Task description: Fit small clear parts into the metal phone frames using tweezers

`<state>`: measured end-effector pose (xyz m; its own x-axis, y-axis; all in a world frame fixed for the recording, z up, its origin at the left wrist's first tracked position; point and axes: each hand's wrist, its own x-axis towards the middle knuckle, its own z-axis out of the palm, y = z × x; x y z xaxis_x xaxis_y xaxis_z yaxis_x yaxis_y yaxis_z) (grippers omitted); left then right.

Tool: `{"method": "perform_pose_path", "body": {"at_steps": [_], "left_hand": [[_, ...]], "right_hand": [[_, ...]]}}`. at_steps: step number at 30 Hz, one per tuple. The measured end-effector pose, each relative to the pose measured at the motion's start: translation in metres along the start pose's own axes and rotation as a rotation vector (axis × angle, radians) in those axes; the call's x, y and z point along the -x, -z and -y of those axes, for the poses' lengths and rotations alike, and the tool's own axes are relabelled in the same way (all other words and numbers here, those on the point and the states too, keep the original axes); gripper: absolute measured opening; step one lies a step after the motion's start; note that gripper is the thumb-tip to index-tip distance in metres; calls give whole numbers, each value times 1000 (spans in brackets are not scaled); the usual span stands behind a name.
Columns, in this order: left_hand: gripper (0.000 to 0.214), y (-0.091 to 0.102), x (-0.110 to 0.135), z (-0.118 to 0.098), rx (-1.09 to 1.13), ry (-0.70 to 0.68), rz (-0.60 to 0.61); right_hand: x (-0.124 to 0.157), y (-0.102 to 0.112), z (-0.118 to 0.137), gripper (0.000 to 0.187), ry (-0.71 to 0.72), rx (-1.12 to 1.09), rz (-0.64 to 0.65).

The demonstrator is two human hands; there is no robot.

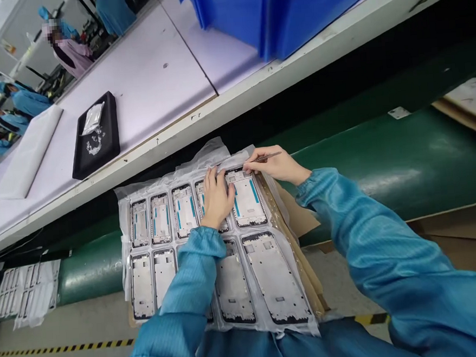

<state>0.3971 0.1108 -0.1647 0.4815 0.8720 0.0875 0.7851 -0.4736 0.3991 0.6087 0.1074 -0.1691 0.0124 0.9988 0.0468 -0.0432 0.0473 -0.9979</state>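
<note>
left hand (pixel 217 199) on phone frames (pixel 275 276) (long axes forward)

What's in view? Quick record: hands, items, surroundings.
left hand: flat on the top row of phone frames
right hand: holding tweezers
frames: two rows in a plastic sheet, blue strips on the top row
nearby: black tray with a plastic bag, blue bin
others: co-worker beyond the bench

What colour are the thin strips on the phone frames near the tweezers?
The strips are teal blue; best seen in the head view.
</note>
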Motion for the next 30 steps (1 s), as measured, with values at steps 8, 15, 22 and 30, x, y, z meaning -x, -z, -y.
{"method": "perform_pose_path", "body": {"at_steps": [8,15,22,30], "left_hand": [[39,-1,1,2,71,1,-12],[39,1,3,0,51,-10,5],[41,0,2,0,-6,-30,12],[43,0,2,0,-152,-64,28]], "right_hand": [[-5,2,-6,40,6,49,66],[-4,3,-6,33,73,133,75],[-4,6,-2,34,118,187,88],[-3,6,-13,34,122,169,64]]}}
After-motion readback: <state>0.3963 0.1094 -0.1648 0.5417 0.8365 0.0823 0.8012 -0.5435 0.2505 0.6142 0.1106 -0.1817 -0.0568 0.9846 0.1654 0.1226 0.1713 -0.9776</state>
